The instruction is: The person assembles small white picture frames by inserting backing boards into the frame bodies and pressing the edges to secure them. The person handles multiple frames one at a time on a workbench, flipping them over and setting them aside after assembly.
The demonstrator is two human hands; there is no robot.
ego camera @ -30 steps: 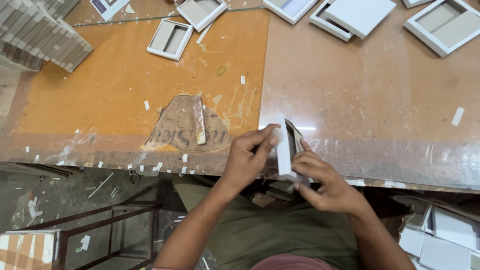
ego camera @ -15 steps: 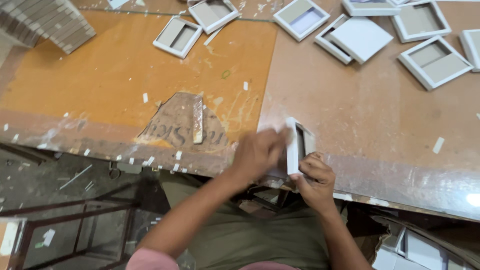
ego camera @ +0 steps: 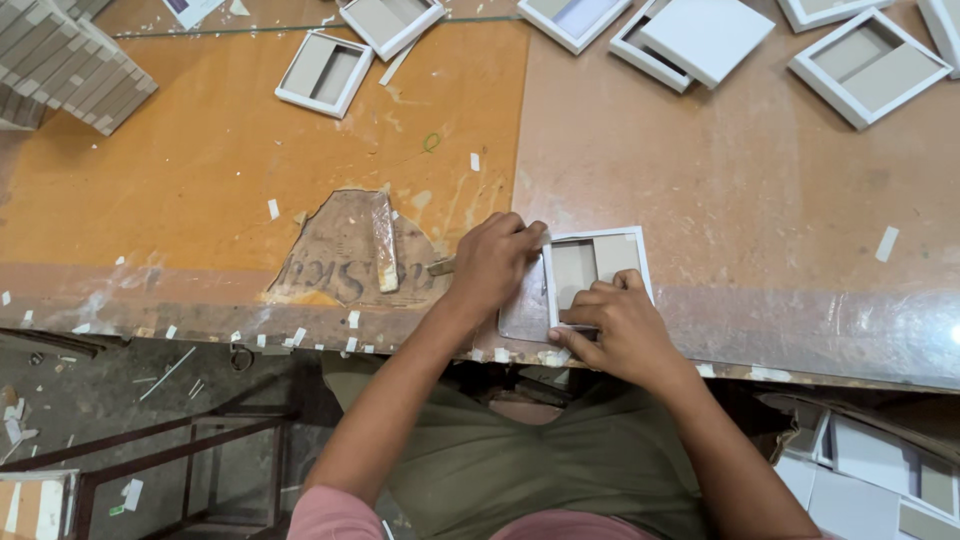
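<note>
Hands have brought the shallow white square cardboard tray [ego camera: 597, 282] from upright to flat at the worn tabletop's [ego camera: 700, 200] near edge, left hand [ego camera: 492, 262] gripping its left wall, right hand [ego camera: 618, 330] pressing inside.

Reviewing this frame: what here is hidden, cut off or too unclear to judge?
- Head view: the left hand covers the white tray's left edge; what its fingers pinch is hidden.
- Head view: the right hand covers the tray's lower part.
- Stack of grey boards, top left: cut by the frame edge.
- Trays along the top: partly cropped.
- White boxes under the table: shadowed, contents unclear.
</note>
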